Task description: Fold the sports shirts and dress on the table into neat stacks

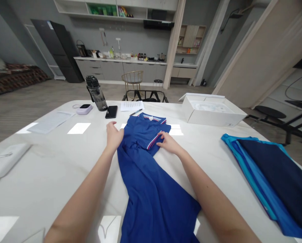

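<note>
A blue dress [151,189] lies lengthwise on the white table, its skirt spread toward me and its upper part folded over at the far end. White and red stripes trim its collar and sleeve cuff. Beside the upper left edge of the dress is my left hand [114,137], thumb against the cloth and apart from the loosely bent fingers. On the other side, my right hand [169,143] has the striped sleeve cuff between thumb and fingers. The cloth under the folded sleeve is hidden.
Folded blue and dark garments [275,175] lie at the right. Behind them stands an open white box [211,114]. A water bottle [97,94], black phone [111,112], pen [136,112], papers [52,121] and a white device [7,160] are also on the table [90,168].
</note>
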### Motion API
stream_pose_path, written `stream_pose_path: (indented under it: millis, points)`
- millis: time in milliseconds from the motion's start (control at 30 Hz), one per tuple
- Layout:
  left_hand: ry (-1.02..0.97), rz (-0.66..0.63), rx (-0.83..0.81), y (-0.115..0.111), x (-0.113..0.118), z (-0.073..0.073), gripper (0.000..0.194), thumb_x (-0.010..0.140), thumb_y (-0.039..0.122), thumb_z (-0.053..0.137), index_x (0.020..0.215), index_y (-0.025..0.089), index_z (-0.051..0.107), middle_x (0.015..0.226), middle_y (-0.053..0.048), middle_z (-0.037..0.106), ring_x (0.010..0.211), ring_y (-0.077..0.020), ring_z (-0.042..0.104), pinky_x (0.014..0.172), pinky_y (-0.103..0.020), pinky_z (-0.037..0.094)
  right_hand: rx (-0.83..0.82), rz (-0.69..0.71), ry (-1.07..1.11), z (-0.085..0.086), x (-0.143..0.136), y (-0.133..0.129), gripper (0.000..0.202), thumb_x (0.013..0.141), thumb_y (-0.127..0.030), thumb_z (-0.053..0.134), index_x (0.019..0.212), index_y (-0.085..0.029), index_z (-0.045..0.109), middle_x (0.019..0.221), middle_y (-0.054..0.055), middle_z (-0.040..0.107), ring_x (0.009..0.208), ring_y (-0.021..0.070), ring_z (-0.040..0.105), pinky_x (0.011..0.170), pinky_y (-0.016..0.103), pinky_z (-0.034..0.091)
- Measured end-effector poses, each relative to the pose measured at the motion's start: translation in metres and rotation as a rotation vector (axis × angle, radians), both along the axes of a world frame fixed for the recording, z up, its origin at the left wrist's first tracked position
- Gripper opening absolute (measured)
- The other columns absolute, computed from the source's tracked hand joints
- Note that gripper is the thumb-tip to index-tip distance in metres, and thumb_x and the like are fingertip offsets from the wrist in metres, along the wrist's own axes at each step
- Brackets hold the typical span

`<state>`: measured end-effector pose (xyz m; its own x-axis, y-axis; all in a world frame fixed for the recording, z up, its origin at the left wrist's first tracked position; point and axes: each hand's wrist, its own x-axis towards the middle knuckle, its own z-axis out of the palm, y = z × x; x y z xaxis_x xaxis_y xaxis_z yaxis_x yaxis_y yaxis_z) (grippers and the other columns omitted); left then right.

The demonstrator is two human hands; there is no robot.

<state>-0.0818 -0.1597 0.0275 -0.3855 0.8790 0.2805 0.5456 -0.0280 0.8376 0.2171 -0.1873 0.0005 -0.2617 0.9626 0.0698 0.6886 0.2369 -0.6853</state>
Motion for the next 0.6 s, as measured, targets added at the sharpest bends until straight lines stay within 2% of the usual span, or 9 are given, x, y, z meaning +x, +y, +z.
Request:
stream_pose_path:
  millis: [33, 100, 167, 233, 300, 400, 500, 533, 600]
  points:
    - [0.134, -0.125, 0.043, -0.004, 0.007, 0.000, 0.045, 0.077, 0.028, 0.061, 0.121, 0.020, 0.056, 0.122, -0.010, 0.061, 0.118, -0.0261, 0.059, 0.105, -0.041, 0.047, 0.013, -0.008, 0.001, -0.003, 0.000, 0.000, 0.049, 0.076, -0.026, 0.076, 0.120, -0.017, 0.056, 0.108, 0.005, 0.055, 0.097, 0.0190, 0.057, 0.088, 0.034, 0.046]
    - [0.315, -0.465, -0.010, -0.015, 0.030, -0.001, 0.040, 0.086, 0.036, 0.060, 0.124, 0.024, 0.058, 0.127, -0.007, 0.062, 0.119, -0.0236, 0.060, 0.105, -0.036, 0.046, 0.028, 0.008, 0.019, -0.007, 0.000, 0.001, 0.043, 0.074, -0.029, 0.078, 0.109, -0.017, 0.056, 0.105, 0.005, 0.056, 0.098, 0.0198, 0.057, 0.087, 0.034, 0.046]
    - [0.478, -0.638, -0.099, -0.026, 0.056, -0.005, 0.050, 0.086, 0.048, 0.064, 0.130, 0.024, 0.057, 0.133, -0.007, 0.060, 0.124, -0.0257, 0.057, 0.106, -0.036, 0.046, 0.043, 0.026, 0.025, -0.009, 0.000, 0.001, 0.039, 0.072, -0.031, 0.079, 0.100, -0.019, 0.054, 0.100, 0.003, 0.056, 0.093, 0.0191, 0.056, 0.082, 0.032, 0.046]
    - [0.619, -0.663, -0.152, -0.035, 0.076, -0.010, 0.048, 0.085, 0.048, 0.067, 0.126, 0.024, 0.060, 0.133, -0.009, 0.060, 0.126, -0.0286, 0.055, 0.108, -0.039, 0.044, 0.051, 0.016, 0.007, -0.008, 0.001, 0.001, 0.037, 0.071, -0.034, 0.078, 0.094, -0.020, 0.052, 0.094, 0.000, 0.055, 0.082, 0.0169, 0.053, 0.076, 0.031, 0.044]
    - [0.644, -0.607, -0.171, -0.039, 0.085, -0.015, 0.029, 0.089, 0.039, 0.062, 0.115, 0.024, 0.064, 0.125, -0.010, 0.064, 0.121, -0.0285, 0.057, 0.103, -0.040, 0.046, 0.032, 0.005, -0.009, -0.006, 0.001, 0.000, 0.034, 0.072, -0.035, 0.076, 0.090, -0.021, 0.051, 0.090, -0.001, 0.053, 0.073, 0.0149, 0.050, 0.070, 0.029, 0.043]
    - [0.368, -0.445, -0.140, -0.032, 0.080, -0.013, 0.015, 0.093, 0.032, 0.054, 0.099, 0.024, 0.065, 0.103, -0.008, 0.069, 0.101, -0.0254, 0.066, 0.091, -0.039, 0.051, -0.013, -0.008, -0.014, -0.002, 0.001, -0.002, 0.032, 0.074, -0.035, 0.075, 0.090, -0.021, 0.051, 0.086, -0.003, 0.052, 0.069, 0.0141, 0.049, 0.066, 0.028, 0.041]
    - [-0.233, -0.170, -0.097, -0.013, 0.055, 0.000, 0.017, 0.088, 0.038, 0.058, 0.088, 0.022, 0.064, 0.080, -0.003, 0.067, 0.080, -0.0219, 0.066, 0.079, -0.036, 0.053, -0.005, -0.017, -0.039, 0.000, -0.001, -0.004, 0.031, 0.076, -0.038, 0.074, 0.092, -0.021, 0.052, 0.090, -0.001, 0.053, 0.071, 0.0143, 0.050, 0.068, 0.028, 0.042]
    - [-0.466, -0.063, -0.088, -0.005, 0.043, 0.006, 0.018, 0.086, 0.038, 0.058, 0.086, 0.021, 0.062, 0.075, -0.001, 0.065, 0.075, -0.0205, 0.066, 0.075, -0.034, 0.054, 0.004, -0.018, -0.051, 0.001, -0.001, -0.004, 0.031, 0.078, -0.039, 0.074, 0.093, -0.021, 0.053, 0.093, 0.000, 0.054, 0.072, 0.0145, 0.051, 0.070, 0.029, 0.043]
    - [-0.867, 0.065, -0.057, 0.007, 0.013, 0.017, 0.016, 0.084, 0.034, 0.054, 0.087, 0.020, 0.060, 0.073, 0.000, 0.064, 0.071, -0.0186, 0.065, 0.070, -0.032, 0.055, 0.017, -0.012, -0.076, 0.001, -0.003, -0.005, 0.031, 0.081, -0.040, 0.072, 0.099, -0.020, 0.055, 0.098, 0.002, 0.055, 0.077, 0.0153, 0.053, 0.074, 0.030, 0.045]
